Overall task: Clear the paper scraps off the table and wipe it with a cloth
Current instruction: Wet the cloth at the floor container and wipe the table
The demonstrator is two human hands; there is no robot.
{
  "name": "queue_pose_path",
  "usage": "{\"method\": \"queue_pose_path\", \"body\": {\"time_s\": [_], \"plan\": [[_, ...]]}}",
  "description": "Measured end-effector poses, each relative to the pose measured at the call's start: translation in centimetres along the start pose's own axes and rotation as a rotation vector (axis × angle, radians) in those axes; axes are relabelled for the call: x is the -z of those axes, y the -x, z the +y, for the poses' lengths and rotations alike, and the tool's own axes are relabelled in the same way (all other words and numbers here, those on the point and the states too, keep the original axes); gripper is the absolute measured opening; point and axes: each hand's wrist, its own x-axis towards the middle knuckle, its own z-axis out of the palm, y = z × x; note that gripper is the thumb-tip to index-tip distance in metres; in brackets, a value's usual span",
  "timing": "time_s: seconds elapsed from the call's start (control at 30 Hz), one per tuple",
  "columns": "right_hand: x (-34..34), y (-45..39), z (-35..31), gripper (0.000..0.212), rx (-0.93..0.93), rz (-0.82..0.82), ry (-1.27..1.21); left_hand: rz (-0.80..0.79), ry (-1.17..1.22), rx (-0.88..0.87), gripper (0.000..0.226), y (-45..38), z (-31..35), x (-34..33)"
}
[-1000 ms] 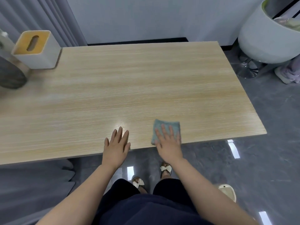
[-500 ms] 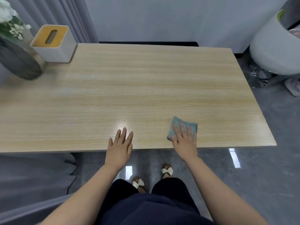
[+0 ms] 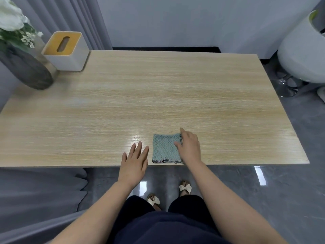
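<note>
table (image 3: 158, 95) with cloth (image 3: 164, 148), right hand (image 3: 190, 147)

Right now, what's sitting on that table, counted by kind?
Cloth: 1
Tissue box: 1
Vase with flowers: 1
Paper scraps: 0 visible
Total: 3

I see my left hand (image 3: 134, 162) flat, fingers straight and spread, at the tabletop's (image 3: 158, 95) near edge; my right hand (image 3: 189, 147) sits just right of it, fingers loosely bent, forearms reaching forward
</note>
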Motion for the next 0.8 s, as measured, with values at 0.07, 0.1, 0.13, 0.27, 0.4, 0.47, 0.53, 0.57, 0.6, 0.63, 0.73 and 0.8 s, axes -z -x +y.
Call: {"method": "queue_pose_path", "body": {"time_s": [0.07, 0.1, 0.13, 0.27, 0.4, 0.47, 0.53, 0.57, 0.6, 0.63, 0.73, 0.8], "plan": [[0.1, -0.9, -0.2, 0.051, -0.025, -0.068, 0.026, -0.005, -0.003, 0.017, 0.052, -0.2, 0.1, 0.3], [0.2, -1.4, -0.3, 0.042, -0.029, -0.076, 0.000, -0.001, 0.005, 0.022, 0.050, -0.3, 0.1, 0.5], [0.5, -1.7, -0.4, 0.033, -0.043, -0.073, -0.062, 0.004, 0.023, 0.029, 0.049, -0.4, 0.2, 0.7], [4.0, -2.3, -0.6, 0.017, -0.068, 0.009, -0.276, 0.027, 0.084, 0.048, 0.051, -1.0, -0.1, 1.5], [7.4, -1.5, -2.4, 0.020, 0.120, 0.102, -0.044, 0.039, 0.105, 0.052, 0.051, -1.7, -0.3, 2.0], [7.0, -1.0, -3.3, 0.022, 0.240, 0.059, 0.056, 0.039, 0.106, 0.061, 0.051, -1.8, -0.4, 2.1], [5.4, -0.4, -3.6, 0.028, 0.320, -0.072, 0.103, 0.046, 0.111, 0.056, 0.051, -1.8, -0.6, 2.0], [4.4, -0.1, -3.4, 0.034, 0.356, -0.159, 0.129, 0.046, 0.115, 0.052, 0.051, -1.8, -0.7, 2.0], [3.4, 0.3, -3.0, 0.040, 0.385, -0.242, 0.162, 0.046, 0.117, 0.048, 0.051, -1.8, -0.8, 2.0], [2.5, 0.7, -2.6, 0.047, 0.406, -0.292, 0.185, 0.046, 0.120, 0.045, 0.051, -1.8, -0.9, 1.9], [0.3, 1.0, -1.3, 0.071, 0.393, -0.213, 0.144, 0.059, 0.137, 0.041, 0.050, -1.9, -1.1, 1.9], [-1.0, 0.7, -1.1, 0.077, 0.344, -0.212, 0.184, 0.073, 0.145, 0.039, 0.051, -2.1, -1.2, 2.0]]}}
